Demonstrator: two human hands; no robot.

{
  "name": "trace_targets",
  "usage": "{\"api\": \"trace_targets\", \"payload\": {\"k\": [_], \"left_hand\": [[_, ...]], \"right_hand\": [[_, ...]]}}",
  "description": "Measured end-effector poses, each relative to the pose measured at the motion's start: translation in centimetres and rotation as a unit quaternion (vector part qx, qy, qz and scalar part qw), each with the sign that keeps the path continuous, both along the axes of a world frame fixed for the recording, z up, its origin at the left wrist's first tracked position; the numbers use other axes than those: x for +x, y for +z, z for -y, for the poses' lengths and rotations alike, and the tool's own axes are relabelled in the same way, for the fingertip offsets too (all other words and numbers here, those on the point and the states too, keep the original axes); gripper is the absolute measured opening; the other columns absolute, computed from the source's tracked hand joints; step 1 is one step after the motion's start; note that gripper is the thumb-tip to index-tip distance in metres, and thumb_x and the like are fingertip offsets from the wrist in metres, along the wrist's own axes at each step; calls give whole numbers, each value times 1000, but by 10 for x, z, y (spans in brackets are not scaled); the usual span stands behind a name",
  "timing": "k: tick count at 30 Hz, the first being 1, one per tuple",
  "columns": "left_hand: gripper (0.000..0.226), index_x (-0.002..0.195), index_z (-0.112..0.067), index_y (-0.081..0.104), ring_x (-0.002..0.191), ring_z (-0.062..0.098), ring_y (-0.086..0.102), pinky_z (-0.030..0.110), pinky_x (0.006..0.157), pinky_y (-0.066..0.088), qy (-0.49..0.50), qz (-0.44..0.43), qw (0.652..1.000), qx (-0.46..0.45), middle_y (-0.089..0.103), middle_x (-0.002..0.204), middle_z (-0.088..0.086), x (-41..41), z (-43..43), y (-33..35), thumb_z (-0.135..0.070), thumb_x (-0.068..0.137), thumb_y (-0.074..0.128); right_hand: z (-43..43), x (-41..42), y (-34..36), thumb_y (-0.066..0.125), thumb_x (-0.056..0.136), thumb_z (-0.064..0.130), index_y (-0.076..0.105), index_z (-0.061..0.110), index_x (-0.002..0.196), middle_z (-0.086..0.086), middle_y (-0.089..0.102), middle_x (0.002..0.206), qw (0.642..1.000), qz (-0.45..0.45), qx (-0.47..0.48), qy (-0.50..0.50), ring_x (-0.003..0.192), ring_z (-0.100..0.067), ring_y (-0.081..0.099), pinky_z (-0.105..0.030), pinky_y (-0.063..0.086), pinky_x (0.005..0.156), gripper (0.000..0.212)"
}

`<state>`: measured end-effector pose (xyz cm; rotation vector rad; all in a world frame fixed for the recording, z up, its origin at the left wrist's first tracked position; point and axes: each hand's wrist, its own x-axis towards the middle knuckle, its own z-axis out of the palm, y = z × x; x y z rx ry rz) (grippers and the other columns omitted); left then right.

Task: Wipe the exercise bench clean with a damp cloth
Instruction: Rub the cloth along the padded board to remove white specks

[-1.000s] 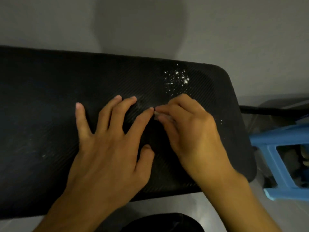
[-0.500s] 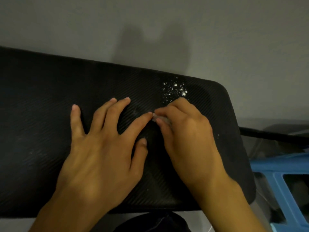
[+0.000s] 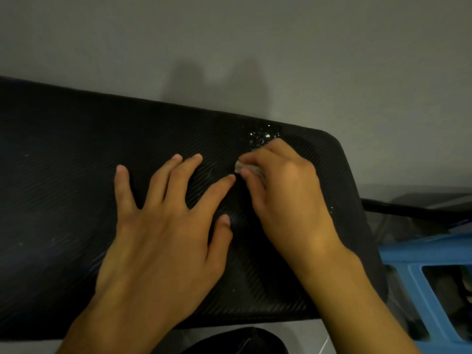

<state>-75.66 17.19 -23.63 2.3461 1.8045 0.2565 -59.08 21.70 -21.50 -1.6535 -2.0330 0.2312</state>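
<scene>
Cloth [image 3: 238,166] mostly hidden under curled right fingers [image 3: 258,156]; left fingers [image 3: 163,180] flat, spread on bench [image 3: 63,149].

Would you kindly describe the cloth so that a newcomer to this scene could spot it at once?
Start at the black bench and go toward its right end. There the right hand pinches a small pale grey wad, the cloth, just below scattered white specks. Unlike those loose specks, it is a single solid lump, and held.

L hand [image 3: 163,241], R hand [image 3: 286,198] on bench [image 3: 63,175]; powder [image 3: 260,139] behind R hand; stool [image 3: 408,254] R of bench
</scene>
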Motion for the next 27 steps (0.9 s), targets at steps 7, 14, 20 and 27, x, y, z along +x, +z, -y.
{"api": "trace_targets", "payload": {"k": [7, 14, 20, 27], "left_hand": [[57, 150, -38, 46, 151, 32, 32, 77, 115, 15, 0, 17, 1000, 6, 40, 160, 12, -1, 0, -1, -52, 96, 34], [57, 151, -36, 45, 152, 32, 31, 77, 116, 14, -4, 11, 1000, 7, 39, 161, 13, -1, 3, -1, -52, 98, 31], [57, 147, -34, 51, 150, 33, 36, 77, 114, 16, -6, 26, 1000, 13, 43, 158, 14, -3, 1, -2, -51, 96, 34], [57, 146, -33, 53, 150, 32, 37, 76, 115, 16, -8, 41, 999, 14, 45, 158, 13, -5, 2, -1, -51, 95, 38]], "right_hand": [[64, 5, 4, 67, 92, 17, 75, 18, 102, 9, 62, 98, 1000, -13, -6, 24, 88, -10, 63, -28, 55, 74, 13], [-30, -6, 4, 60, 99, 16, 73, 11, 109, -1, 61, 106, 999, 45, 8, -30, 95, -13, 62, -24, 53, 86, 17], [6, -9, 8, 61, 99, 15, 73, 14, 112, 5, 59, 108, 1000, 7, -15, -4, 96, -6, 62, -23, 54, 86, 18], [-68, -6, 3, 58, 99, 13, 74, 10, 106, -6, 60, 105, 996, 63, 11, -60, 88, -22, 62, -34, 52, 83, 18]]}}
